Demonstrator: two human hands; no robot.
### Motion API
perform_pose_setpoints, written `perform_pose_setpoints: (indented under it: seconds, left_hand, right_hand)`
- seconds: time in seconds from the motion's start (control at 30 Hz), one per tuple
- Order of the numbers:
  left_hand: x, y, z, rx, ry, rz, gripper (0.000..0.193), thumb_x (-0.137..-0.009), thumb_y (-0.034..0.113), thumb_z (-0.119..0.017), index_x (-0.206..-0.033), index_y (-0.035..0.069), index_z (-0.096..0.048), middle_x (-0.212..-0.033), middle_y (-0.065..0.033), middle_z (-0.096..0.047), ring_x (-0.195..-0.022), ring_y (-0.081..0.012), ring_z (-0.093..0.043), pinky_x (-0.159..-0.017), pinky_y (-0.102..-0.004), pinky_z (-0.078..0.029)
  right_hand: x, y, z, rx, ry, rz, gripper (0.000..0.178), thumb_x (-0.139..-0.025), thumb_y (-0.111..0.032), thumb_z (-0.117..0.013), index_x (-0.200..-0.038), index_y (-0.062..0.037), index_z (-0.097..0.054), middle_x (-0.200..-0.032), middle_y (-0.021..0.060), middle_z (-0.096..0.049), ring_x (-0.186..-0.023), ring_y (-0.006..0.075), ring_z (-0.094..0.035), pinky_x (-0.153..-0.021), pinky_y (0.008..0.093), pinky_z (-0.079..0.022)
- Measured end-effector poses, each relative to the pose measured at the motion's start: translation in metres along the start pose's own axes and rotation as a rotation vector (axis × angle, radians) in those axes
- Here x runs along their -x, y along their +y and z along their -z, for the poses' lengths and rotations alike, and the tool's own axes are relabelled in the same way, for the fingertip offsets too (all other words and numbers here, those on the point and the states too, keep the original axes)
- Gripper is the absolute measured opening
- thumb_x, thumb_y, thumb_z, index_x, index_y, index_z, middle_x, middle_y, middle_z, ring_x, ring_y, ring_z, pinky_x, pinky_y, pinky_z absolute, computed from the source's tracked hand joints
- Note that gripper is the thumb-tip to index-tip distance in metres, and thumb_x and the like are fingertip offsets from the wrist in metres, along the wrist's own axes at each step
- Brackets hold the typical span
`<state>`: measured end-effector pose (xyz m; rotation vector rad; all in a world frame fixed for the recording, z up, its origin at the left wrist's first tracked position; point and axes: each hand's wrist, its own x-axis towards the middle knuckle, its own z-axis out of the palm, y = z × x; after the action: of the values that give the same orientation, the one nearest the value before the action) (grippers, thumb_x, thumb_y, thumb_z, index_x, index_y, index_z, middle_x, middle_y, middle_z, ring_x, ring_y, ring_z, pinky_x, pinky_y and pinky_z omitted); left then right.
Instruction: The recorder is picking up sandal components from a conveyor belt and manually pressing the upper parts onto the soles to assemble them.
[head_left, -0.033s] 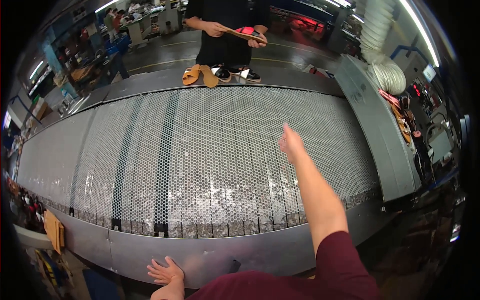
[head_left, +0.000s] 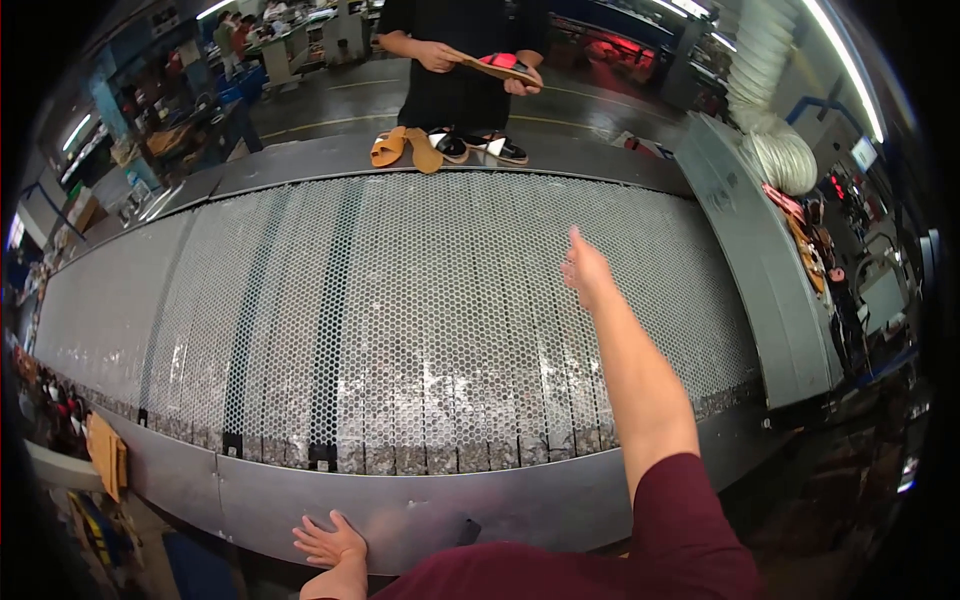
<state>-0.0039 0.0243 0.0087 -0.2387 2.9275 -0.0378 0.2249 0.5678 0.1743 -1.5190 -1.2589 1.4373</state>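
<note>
My left hand (head_left: 333, 541) lies flat with fingers spread on the grey metal front rail (head_left: 400, 515), holding nothing. Stretched far forward, my right arm reaches over a perforated conveyor belt (head_left: 440, 300) with round holes. My right hand (head_left: 588, 272) is above the belt's right part, seen from the side; one finger points away from me and the others look slightly bent. Nothing shows in it. Whether it touches the belt, I cannot tell.
Across the belt, a person holds a flat brown sole-like piece (head_left: 497, 70) with a red part. Before them on the far rail stand tan sandals (head_left: 388, 147) and black-and-white sandals (head_left: 497, 149). A grey metal panel (head_left: 755, 260) and a white duct (head_left: 783, 160) stand at the right.
My right hand has shifted slightly farther from me over the belt. The left hand stays on the rail.
</note>
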Motion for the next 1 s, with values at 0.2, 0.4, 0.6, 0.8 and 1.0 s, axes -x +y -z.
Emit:
perform_pose_setpoints:
  seconds: [0.2, 0.4, 0.6, 0.8, 1.0]
  left_hand:
    - [-0.006, -0.004, -0.001, 0.014, 0.0, 0.0, 0.07, -0.088, 0.051, -0.056, -0.145, 0.022, -0.03, -0.158, -0.0081, -0.014, -0.146, -0.0325, -0.008, -0.113, -0.0599, -0.013]
    - [-0.011, -0.008, -0.014, -0.009, 0.045, 0.004, 0.067, -0.088, 0.052, -0.055, -0.145, 0.024, -0.032, -0.157, -0.0059, -0.017, -0.145, -0.0308, -0.011, -0.112, -0.0603, -0.014]
    - [-0.012, -0.008, -0.018, -0.03, 0.051, 0.01, 0.067, -0.088, 0.052, -0.055, -0.145, 0.025, -0.032, -0.157, -0.0045, -0.018, -0.146, -0.0296, -0.011, -0.112, -0.0601, -0.015]
    - [-0.012, -0.007, -0.023, -0.025, 0.078, 0.001, 0.067, -0.088, 0.051, -0.056, -0.145, 0.026, -0.033, -0.157, -0.0033, -0.019, -0.146, -0.0286, -0.012, -0.112, -0.0599, -0.015]
    - [-0.016, -0.014, -0.027, -0.036, 0.1, 0.008, 0.066, -0.088, 0.049, -0.056, -0.145, 0.025, -0.033, -0.157, -0.0033, -0.019, -0.145, -0.0286, -0.013, -0.112, -0.0599, -0.016]
  right_hand:
    - [-0.033, -0.087, -0.056, -0.152, -0.067, -0.006, 0.085, -0.091, -0.059, -0.05, -0.15, -0.0061, -0.018, -0.148, 0.023, -0.03, -0.132, 0.0382, -0.038, -0.107, 0.0487, -0.035]
    - [-0.044, -0.102, -0.072, -0.143, -0.053, 0.019, 0.087, -0.089, -0.059, -0.053, -0.15, -0.0069, -0.02, -0.148, 0.0236, -0.03, -0.132, 0.0374, -0.039, -0.105, 0.0477, -0.037]
    - [-0.051, -0.079, -0.075, -0.143, -0.065, -0.025, 0.088, -0.089, -0.06, -0.053, -0.15, -0.005, -0.019, -0.148, 0.0244, -0.029, -0.134, 0.0376, -0.037, -0.106, 0.0488, -0.037]
    - [-0.059, -0.054, -0.084, -0.131, -0.03, -0.09, 0.092, -0.087, -0.067, -0.049, -0.146, -0.0002, -0.027, -0.147, 0.0223, -0.033, -0.134, 0.0355, -0.038, -0.11, 0.0527, -0.03]
    - [-0.07, -0.047, -0.108, -0.462, -0.248, -0.073, 0.109, -0.086, -0.064, -0.055, -0.148, 0.0047, 0.003, -0.152, 0.0308, -0.01, -0.139, 0.0433, -0.025, -0.109, 0.0503, -0.032]
